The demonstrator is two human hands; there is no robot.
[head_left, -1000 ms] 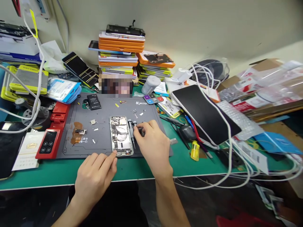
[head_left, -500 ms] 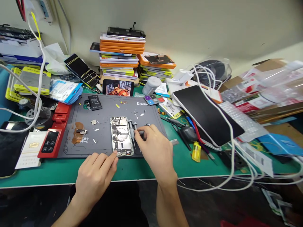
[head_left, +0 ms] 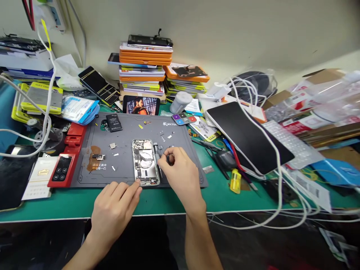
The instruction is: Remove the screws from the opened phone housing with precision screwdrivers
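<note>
An opened phone body with its insides showing lies upright on a grey repair mat. My left hand rests at the mat's front edge, fingers curled loosely, its fingertips touching the phone's lower left corner. My right hand sits just right of the phone, fingers pinched round a small grey screwdriver that lies among others beside the phone. Small screws and metal parts are scattered over the mat, with a black battery at its far left.
A red tool box borders the mat on the left. Stacked orange and yellow boxes stand at the back wall. A black tablet, white cables, a yellow tube and packaging crowd the right side of the green table.
My right hand has drawn slightly closer to the phone while gripping the screwdriver. My left hand has stayed at the phone's corner. The view has shifted a little.
</note>
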